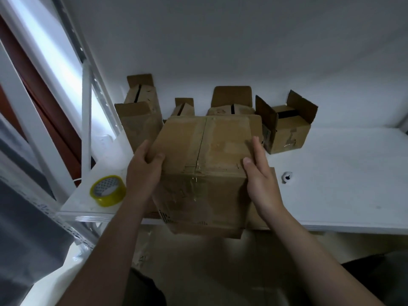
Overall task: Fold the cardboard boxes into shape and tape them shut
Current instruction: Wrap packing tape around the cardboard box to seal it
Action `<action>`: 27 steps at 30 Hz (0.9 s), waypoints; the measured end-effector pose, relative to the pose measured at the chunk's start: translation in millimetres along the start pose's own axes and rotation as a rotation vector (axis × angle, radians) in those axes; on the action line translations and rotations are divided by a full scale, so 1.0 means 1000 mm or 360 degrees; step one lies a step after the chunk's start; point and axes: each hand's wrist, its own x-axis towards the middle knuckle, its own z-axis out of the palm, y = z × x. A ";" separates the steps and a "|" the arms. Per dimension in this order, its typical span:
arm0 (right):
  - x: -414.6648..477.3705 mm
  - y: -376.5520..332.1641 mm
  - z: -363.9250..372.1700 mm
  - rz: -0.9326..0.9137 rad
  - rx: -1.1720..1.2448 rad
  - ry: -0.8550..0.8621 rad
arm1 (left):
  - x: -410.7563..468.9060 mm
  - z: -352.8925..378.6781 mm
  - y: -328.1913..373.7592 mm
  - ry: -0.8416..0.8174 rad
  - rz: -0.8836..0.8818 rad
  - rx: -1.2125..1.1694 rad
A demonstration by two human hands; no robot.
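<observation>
- Head view: the left hand [144,171] grips the left side of the cardboard box [205,155]. Its thumb is bent over the top near the front-left corner, and its fingers curl round the left wall.
- The right hand [260,180] lies flat against the right side of the box, fingers straight and close together and pointing away from the person. Its thumb rests on the top edge near the front-right corner.
- Both forearms reach up and forward from the bottom of the frame, one to each side of the box, with the wrists roughly level.
- The box sits between the two hands at the near edge of the white table [331,173], its front face hanging past that edge. The top flaps are down and meet in a seam along the middle. Glossy clear tape shows where the seam meets the front face.
- A yellow tape roll [108,191] lies on the table's left corner, just beside the left wrist.
- Four open-flapped boxes [287,127] stand at the back by the wall.
</observation>
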 end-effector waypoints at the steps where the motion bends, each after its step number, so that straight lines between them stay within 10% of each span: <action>1: 0.000 0.001 -0.002 0.0068 -0.0018 -0.0022 | 0.001 -0.001 0.001 -0.0026 -0.0046 0.0014; 12: 0.012 -0.073 -0.035 0.0597 -0.0428 -0.0439 | -0.013 -0.047 0.021 -0.0714 -0.0461 -0.0082; 23: -0.050 -0.126 -0.056 0.0254 -0.0067 -0.0180 | -0.093 -0.105 0.090 0.0070 0.0125 -0.0603; 27: -0.068 -0.145 -0.081 0.0272 0.0312 -0.0138 | -0.120 -0.130 0.094 -0.0143 -0.0060 -0.0999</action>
